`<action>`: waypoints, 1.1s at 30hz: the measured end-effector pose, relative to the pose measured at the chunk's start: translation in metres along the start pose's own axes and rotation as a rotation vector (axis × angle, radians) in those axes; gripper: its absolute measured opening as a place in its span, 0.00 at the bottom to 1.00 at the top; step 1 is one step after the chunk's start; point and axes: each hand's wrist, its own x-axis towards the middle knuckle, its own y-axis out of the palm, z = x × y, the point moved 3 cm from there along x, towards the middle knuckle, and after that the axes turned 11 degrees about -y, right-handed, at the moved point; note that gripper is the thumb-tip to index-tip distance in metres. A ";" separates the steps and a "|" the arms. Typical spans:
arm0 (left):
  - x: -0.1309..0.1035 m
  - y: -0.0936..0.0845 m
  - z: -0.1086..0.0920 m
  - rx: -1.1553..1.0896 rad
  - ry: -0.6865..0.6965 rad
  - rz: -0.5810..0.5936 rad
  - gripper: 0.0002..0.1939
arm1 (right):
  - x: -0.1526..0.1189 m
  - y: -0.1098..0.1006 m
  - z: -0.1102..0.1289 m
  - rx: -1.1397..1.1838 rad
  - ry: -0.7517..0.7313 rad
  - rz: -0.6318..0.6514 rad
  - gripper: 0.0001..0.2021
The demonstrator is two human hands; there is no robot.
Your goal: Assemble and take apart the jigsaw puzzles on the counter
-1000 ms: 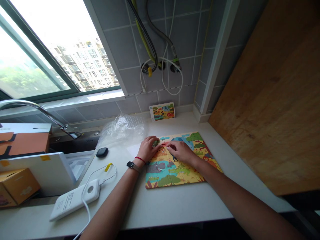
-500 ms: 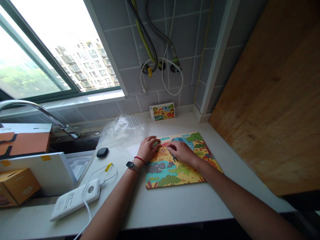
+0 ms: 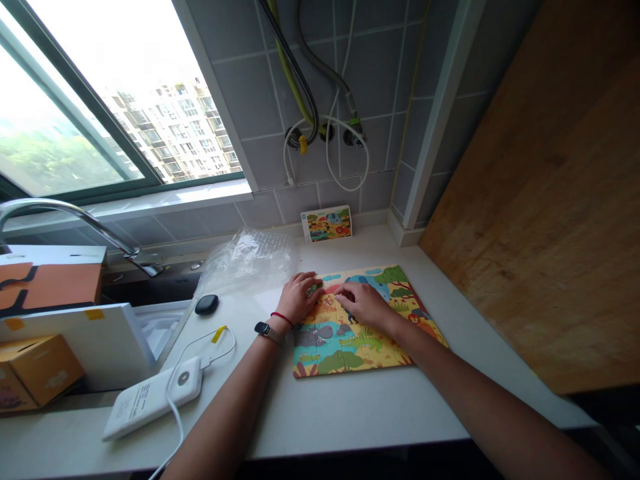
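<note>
Both hands, left hand point(image 3: 299, 297) and right hand point(image 3: 364, 303), press flat with fingers spread on the jigsaw puzzle point(image 3: 360, 333) at centre frame.

The puzzle point(image 3: 367, 333) lies on the bench point(image 3: 380, 407) toward its right edge; both hands rest on its back left part. A small box point(image 3: 327, 223) stands behind, seemingly against the wall.

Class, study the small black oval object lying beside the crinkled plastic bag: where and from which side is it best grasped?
Probably pinch the small black oval object across its narrow width, coming straight down from above. It lies flat and low on the white countertop, its long sides free; the crinkled clear plastic bag crowds its far side.
</note>
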 end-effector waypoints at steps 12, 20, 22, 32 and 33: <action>-0.002 0.002 -0.002 0.001 -0.006 -0.019 0.10 | 0.001 0.000 0.002 -0.002 -0.004 0.004 0.09; -0.004 0.002 -0.005 0.018 -0.016 -0.003 0.10 | 0.000 0.000 0.001 0.000 -0.001 0.004 0.09; -0.004 0.002 -0.006 0.029 -0.017 0.006 0.10 | 0.000 0.000 0.001 0.000 -0.007 0.005 0.09; -0.010 0.010 -0.008 0.191 -0.096 0.132 0.25 | 0.000 0.000 0.000 -0.015 -0.010 0.015 0.09; -0.012 0.012 -0.009 0.234 -0.115 0.151 0.28 | 0.001 0.000 0.000 -0.017 -0.011 0.018 0.08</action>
